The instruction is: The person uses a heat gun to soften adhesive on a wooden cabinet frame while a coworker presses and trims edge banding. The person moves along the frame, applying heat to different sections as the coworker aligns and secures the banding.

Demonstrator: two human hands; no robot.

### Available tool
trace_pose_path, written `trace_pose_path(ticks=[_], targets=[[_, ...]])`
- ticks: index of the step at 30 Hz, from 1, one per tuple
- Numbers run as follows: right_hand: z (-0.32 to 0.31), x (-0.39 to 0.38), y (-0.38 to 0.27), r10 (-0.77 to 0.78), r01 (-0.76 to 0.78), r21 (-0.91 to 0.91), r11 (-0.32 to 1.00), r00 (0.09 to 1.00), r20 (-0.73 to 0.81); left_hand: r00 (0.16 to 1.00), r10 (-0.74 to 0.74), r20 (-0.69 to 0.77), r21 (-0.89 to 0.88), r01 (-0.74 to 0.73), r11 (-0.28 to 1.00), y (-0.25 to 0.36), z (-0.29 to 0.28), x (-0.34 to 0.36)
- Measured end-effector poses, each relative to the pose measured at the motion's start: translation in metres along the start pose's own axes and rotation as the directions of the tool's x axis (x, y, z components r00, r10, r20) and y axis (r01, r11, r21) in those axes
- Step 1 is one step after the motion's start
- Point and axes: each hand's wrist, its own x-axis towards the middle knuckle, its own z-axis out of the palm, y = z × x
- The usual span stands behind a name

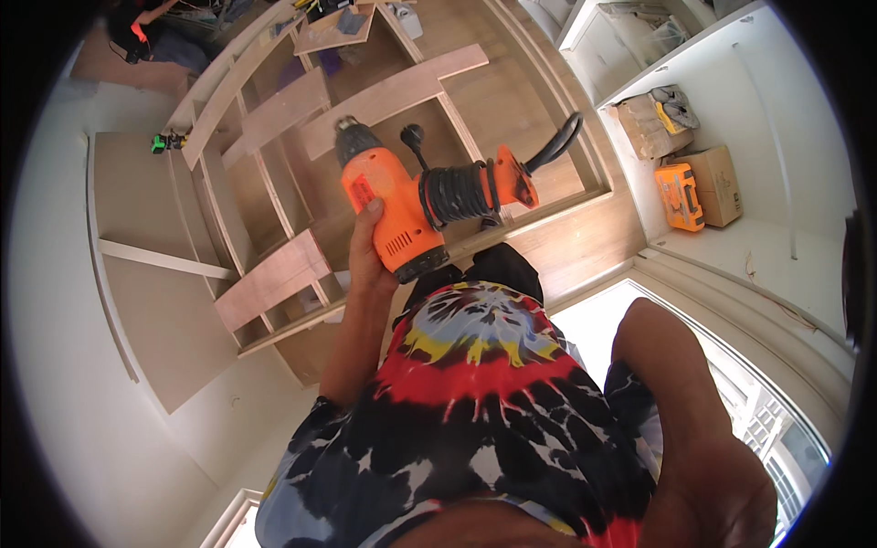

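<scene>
My left hand is closed around the body of an orange heat gun, just in front of my chest. Its metal nozzle points away from me, toward the far left. A black power cord is wound in several turns around the handle, and a loop of it sticks out past the handle's end. The black plug hangs beside the gun. My right arm is bent up at the elbow, with my right hand close to the camera at the lower right; its fingers cannot be made out.
Beyond the gun lies a wooden frame with crossbars and open compartments. A green device sits at its left. Another person is at the far left. On the right, a white cabinet holds an orange case and a cardboard box.
</scene>
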Motion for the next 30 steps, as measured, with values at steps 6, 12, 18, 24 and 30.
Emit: trace_pose_path(ticks=[6,12,18,24,30], targets=[[0.021,-0.05,-0.015,0.126,-0.144,-0.397,0.906,0.99,-0.071,0.947,-0.249,0.201,-0.49,0.317,0.812,-0.002,-0.001,0.014],[0.051,-0.173,0.043,0.991,-0.988,-0.153,0.018,-0.003,0.132,0.762,-0.408,0.502,-0.686,0.639,0.349,-0.007,-0.018,0.018],[0.096,-0.255,0.055,0.941,-0.951,-0.229,0.209,0.131,0.313,0.598,-0.3,0.743,-0.583,0.799,0.149,-0.007,-0.02,-0.001],[0.114,-0.253,0.068,0.827,-0.728,-0.436,0.53,0.329,0.456,0.509,-0.249,0.824,-0.511,0.857,0.061,0.003,-0.02,-0.006],[0.1,-0.249,0.099,0.705,-0.924,-0.173,0.342,0.13,0.697,0.609,-0.434,0.664,-0.676,0.737,0.0,0.03,-0.002,-0.029]])
